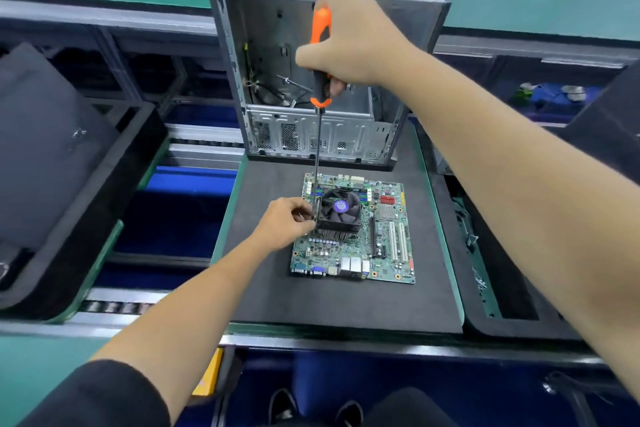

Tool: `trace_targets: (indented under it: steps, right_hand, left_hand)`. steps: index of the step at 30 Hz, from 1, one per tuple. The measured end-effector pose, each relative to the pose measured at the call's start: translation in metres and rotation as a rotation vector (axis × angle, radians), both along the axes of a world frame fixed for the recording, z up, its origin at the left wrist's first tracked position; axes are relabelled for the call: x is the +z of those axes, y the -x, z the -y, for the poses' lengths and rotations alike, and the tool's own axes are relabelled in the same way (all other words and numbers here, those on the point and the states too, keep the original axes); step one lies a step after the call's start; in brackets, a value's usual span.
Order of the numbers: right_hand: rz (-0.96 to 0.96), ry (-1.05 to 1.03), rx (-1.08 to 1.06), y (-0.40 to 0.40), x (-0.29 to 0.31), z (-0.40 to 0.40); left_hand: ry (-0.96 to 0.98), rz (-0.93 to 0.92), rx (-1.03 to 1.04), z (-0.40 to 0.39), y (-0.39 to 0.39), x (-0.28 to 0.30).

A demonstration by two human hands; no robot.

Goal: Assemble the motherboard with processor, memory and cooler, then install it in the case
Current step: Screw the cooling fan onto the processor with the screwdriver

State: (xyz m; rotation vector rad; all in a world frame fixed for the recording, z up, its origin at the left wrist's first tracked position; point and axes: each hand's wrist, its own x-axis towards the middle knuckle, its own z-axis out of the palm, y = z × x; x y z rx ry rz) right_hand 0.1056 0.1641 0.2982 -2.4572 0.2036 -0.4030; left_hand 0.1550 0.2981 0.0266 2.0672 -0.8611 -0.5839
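Black sleeves at bottom edge, both forearms bare, reaching forward over the desk point(52, 350).

Left hand point(284, 224) at the left side of the cooler point(338, 215), fingers curled in a pinch against the cooler's edge where the screwdriver tip lands. What exactly the fingers pinch is too small to tell.

Motherboard point(356, 253) lies flat on a black foam mat point(329, 302), green board, port block on the near edge, two white slots on the right, red connectors far right. Cooler sits on its left-centre: black fan, purple hub label, metal fins below. Processor hidden under the cooler. Memory slots sit behind the fan, can't tell if filled.

Right hand point(346, 42) raised well above the board, fist wrapped round the orange-and-black handle of a long screwdriver point(320, 80). Shaft runs nearly straight down to the cooler's near-left corner; tip hidden by the left fingers.

Case point(318, 62) stands just behind the board at the mat's far edge, open side towards the camera, bare grey metal, loose cables inside at the left. Right hand covers part of its top.

Black trays left and right, cut off by the frame; contents at the right blurred.
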Motion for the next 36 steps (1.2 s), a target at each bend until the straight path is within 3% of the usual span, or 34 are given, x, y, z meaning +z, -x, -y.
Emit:
trace_targets:
  steps: [6, 32, 36]
  right_hand:
    - [0.000, 0.050, -0.025, 0.003, -0.001, 0.003]
    - [-0.091, -0.031, -0.054, 0.009, 0.009, 0.004]
    - [-0.161, 0.138, 0.004, 0.011, 0.020, 0.009]
  left_hand:
    - [-0.007, 0.166, 0.012, 0.003, 0.003, -0.003]
    - [-0.011, 0.250, -0.010, 0.007, 0.005, -0.005]
    - [-0.047, 0.257, -0.058, 0.008, 0.004, -0.004]
